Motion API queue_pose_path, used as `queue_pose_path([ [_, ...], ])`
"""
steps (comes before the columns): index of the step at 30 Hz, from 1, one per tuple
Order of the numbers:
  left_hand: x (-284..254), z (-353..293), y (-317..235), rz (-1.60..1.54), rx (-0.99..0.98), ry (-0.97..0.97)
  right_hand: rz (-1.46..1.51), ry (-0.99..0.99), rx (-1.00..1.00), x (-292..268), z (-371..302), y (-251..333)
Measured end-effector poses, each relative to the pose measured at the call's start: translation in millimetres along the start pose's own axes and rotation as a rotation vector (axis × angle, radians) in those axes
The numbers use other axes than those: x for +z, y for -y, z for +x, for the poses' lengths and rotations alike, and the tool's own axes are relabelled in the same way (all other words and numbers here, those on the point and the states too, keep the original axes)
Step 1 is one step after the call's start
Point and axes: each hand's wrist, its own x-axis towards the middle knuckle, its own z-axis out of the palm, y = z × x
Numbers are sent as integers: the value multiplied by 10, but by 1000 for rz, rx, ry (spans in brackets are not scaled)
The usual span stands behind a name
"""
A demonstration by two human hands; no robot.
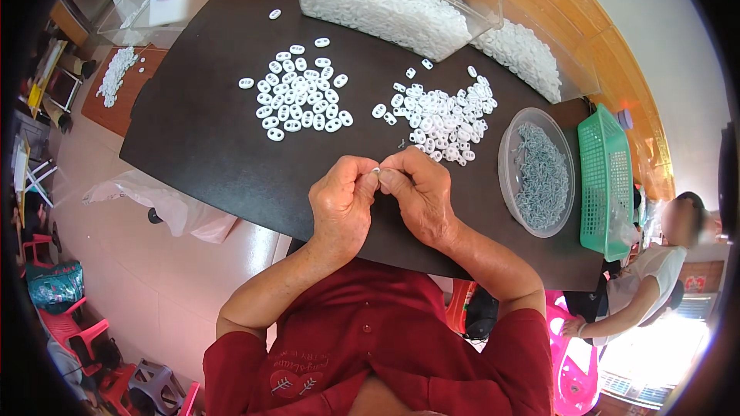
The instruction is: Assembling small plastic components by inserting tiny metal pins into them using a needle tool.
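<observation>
My left hand (338, 202) and my right hand (424, 199) meet above the near side of the dark table (208, 146). Both are closed, thumbs against forefingers, pinching a small white piece (376, 171) mostly hidden by the fingertips. Beyond the left hand lies a loose heap of white oval plastic pieces with two holes (301, 96). A second heap of small white plastic pieces (443, 119) spreads just beyond my right hand. One tiny grey piece (401, 143) rests on the table close to the right fingers.
Clear bins of white pieces (385, 11) (524, 58) line the far edge. At right stand a round clear bowl (505, 177) of small blue-grey pieces and a green basket (603, 177). A person (647, 277) is beyond the table at right; pink stools (574, 362) are nearby.
</observation>
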Motion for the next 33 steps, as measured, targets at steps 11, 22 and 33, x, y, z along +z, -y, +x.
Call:
queue_pose_path([
  [11, -35, 23, -68, -249, -257, 61, -68, 94, 62, -114, 5, 49],
  [22, -45, 1, -47, -347, -232, 45, -223, 15, -182, -98, -4, -1],
  [33, -280, 141, -150, -577, -444, 40, -471, -34, -282, -450, 25, -61],
])
